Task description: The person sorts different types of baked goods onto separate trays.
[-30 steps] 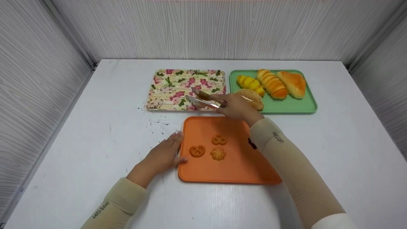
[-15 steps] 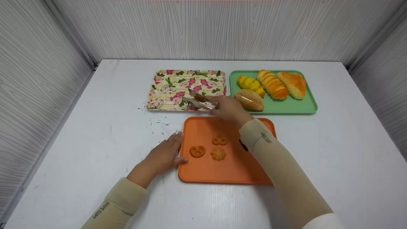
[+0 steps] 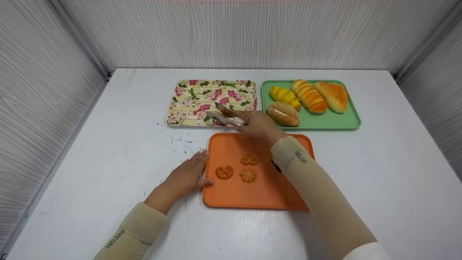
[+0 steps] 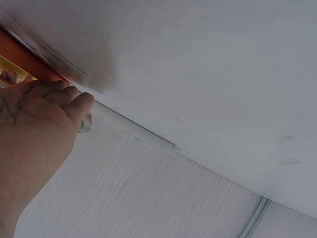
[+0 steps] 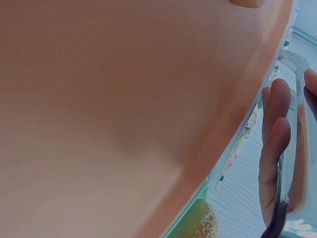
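One pair of shiny metal tongs (image 3: 225,110), gripped in my right hand (image 3: 260,124).
Spread apart, long axis diagonal, they point far-left; my left hand (image 3: 186,176), fingers straight, touches the orange tray (image 3: 234,196).

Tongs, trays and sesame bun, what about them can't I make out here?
Head view: orange tray's near right corner, hidden by the right sleeve.
Head view: flowered tray's near right corner, behind the right hand.
Right wrist view: part of the tongs, cut off by the picture's edge.
Right wrist view: most of the sesame bun, cut off by the bottom edge.
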`<action>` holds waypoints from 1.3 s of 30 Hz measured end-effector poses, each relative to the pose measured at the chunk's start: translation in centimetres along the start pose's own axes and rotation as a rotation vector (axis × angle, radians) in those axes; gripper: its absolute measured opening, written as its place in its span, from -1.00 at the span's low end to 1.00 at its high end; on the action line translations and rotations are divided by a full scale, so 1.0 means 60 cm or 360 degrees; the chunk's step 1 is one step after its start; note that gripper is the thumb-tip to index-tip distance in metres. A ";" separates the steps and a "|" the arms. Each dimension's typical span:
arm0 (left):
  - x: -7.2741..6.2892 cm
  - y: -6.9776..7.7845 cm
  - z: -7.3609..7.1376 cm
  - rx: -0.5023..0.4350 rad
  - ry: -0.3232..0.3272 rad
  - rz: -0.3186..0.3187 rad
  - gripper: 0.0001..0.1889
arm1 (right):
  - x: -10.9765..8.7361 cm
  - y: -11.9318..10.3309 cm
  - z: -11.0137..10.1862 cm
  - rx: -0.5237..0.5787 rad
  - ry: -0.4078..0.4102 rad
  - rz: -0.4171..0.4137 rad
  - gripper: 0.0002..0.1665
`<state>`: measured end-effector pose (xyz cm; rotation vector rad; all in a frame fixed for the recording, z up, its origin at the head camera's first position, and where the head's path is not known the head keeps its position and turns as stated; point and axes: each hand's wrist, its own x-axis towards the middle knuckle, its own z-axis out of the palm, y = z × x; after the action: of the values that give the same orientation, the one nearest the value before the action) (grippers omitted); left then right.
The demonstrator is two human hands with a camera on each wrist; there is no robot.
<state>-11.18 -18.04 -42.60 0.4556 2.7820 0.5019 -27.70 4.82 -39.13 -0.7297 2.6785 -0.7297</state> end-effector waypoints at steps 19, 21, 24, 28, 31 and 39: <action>-0.005 -0.002 0.002 0.0005 0.0003 -0.0037 -0.04 | -0.038 0.008 -0.028 0.0348 0.0053 0.0075 -0.19; -0.005 -0.001 0.002 0.0000 0.0002 -0.0044 -0.04 | -0.046 0.010 -0.029 0.0400 0.0038 0.0084 -0.17; -0.006 0.000 0.001 -0.0007 0.0005 -0.0046 -0.04 | -0.058 0.016 -0.029 0.0416 0.0023 0.0038 -0.16; -0.006 0.001 0.000 -0.0018 0.0008 -0.0047 -0.04 | -0.075 0.024 -0.029 0.0384 -0.0009 -0.0021 -0.11; -0.005 0.000 0.000 -0.0023 0.0014 -0.0041 -0.03 | -0.090 0.026 -0.030 0.0339 -0.0031 -0.0047 -0.11; -0.002 0.001 0.000 -0.0006 0.0022 -0.0013 -0.04 | -0.129 0.037 -0.027 0.0306 -0.0084 -0.0113 -0.15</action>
<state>-11.08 -18.03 -42.57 0.4417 2.7943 0.5105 -22.70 11.27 -38.03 -0.7852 2.5027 -0.9566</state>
